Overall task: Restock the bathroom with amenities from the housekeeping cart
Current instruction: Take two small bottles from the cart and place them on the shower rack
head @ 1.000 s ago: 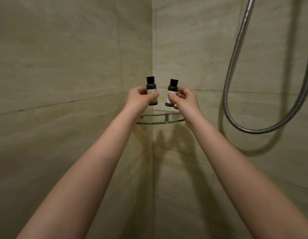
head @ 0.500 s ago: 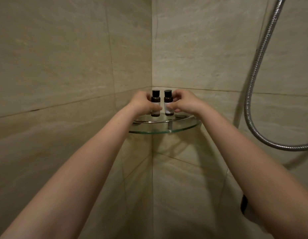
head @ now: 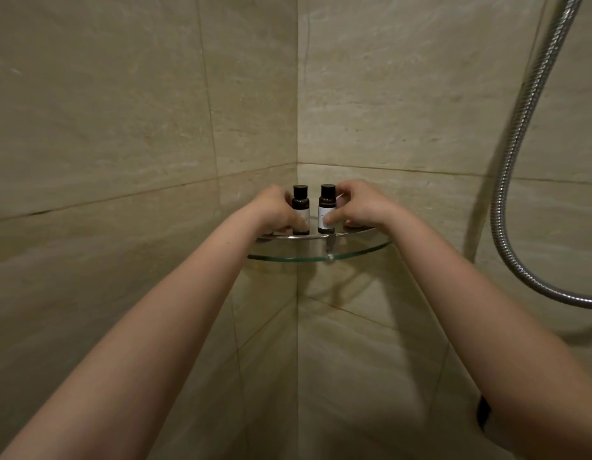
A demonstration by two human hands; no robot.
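**Two bottles set on the corner shelf, hands not yet off**

The left hand [head: 274, 209] has its fingers curled round the left bottle [head: 300, 212], with the thumb low on its front. The right hand [head: 357, 204] pinches the right bottle [head: 326, 210] between thumb and fingers at the white label. Both small dark bottles stand upright with black caps on top, just beside each other with a narrow gap between them. They are at the back of the glass shelf [head: 321, 258], in the corner where the two tiled walls meet. Their bases look to be resting on the glass, though the chrome rail [head: 284, 237] crosses in front and hides the very bottom.

As far as can be judged, this part of the restocking is nearly done — the bottles are placed and only the letting go is left. Whether other amenities remain to be brought cannot be told, as the cart is not in view.

Room is tight behind the bottles, which sit near both walls, so the hands can only come back toward the person, up and over the rail. There is bare glass between the bottles and the shelf's curved front edge. Off to the right the shower hose [head: 520, 134] hangs well apart from the right arm — no obstacle unless the elbow swings wide.
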